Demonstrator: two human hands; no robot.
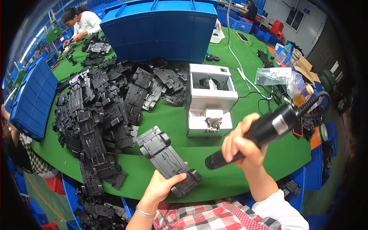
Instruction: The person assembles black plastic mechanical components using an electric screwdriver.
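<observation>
My left hand [161,187] grips the near end of a black plastic toy car chassis [165,158], thumb across its face. The chassis is tilted, its far end up and to the left, above the green cloth. In my right hand [245,143] is a black electric screwdriver [274,127], fingers wrapped round its body. Its narrower front end points down and left, a little right of the chassis and apart from it. A coiled black cord leaves its back end. Beyond my hands stands a white and silver screw feeder [215,100] with an open-topped compartment.
A large heap of black chassis [96,119] covers the table's left side. Behind it is a big blue bin [161,36]; another blue bin [34,99] leans at the left edge. Bags [274,76], bottles and cables crowd the right. A person [84,23] works at far left.
</observation>
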